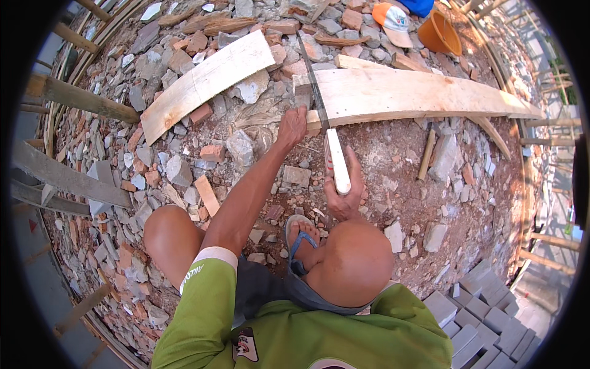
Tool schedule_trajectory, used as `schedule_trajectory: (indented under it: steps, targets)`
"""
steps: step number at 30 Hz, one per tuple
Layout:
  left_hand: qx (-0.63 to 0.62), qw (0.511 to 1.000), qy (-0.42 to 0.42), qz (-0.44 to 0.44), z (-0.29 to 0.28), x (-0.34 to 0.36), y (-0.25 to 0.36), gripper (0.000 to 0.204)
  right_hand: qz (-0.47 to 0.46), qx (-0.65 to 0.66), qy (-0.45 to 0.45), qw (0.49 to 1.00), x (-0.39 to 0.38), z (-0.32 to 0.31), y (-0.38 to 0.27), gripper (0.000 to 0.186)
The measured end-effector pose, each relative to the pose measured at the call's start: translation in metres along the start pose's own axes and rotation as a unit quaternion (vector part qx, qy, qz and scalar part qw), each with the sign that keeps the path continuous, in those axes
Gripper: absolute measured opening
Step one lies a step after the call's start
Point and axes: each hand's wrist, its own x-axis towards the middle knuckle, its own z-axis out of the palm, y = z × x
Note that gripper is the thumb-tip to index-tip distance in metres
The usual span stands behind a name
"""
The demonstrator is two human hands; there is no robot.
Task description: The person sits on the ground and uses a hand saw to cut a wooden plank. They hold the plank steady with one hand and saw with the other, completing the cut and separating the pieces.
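A hand saw with a white handle (338,165) is gripped in my right hand (346,195), above my bent knee. Its long dark blade (314,80) points away from me and crosses the left end of a pale wooden plank (405,92). My left hand (292,127) is closed at the near corner of that plank's left end, just left of the blade. Its fingertips are partly hidden there. The plank stretches off to the right, with other timber under it.
Another pale board (209,80) lies on broken brick and rubble at the left. A short round stick (426,154) rests on the soil to the right. At the back are a cap (393,24) and an orange bucket (439,34). Grey blocks (485,313) are stacked at lower right.
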Motion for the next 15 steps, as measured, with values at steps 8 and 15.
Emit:
schedule_trajectory:
  steps: [8,15]
  targets:
    - [0.093,0.994,0.046,-0.031,0.009,-0.004,0.008,0.072,0.039,-0.031,0.003,0.999,-0.051,-0.028,0.009,0.057]
    - [0.107,0.992,0.057,0.031,0.006,0.007,-0.010,0.067,0.033,-0.078,0.004,0.996,-0.088,-0.040,-0.025,0.058]
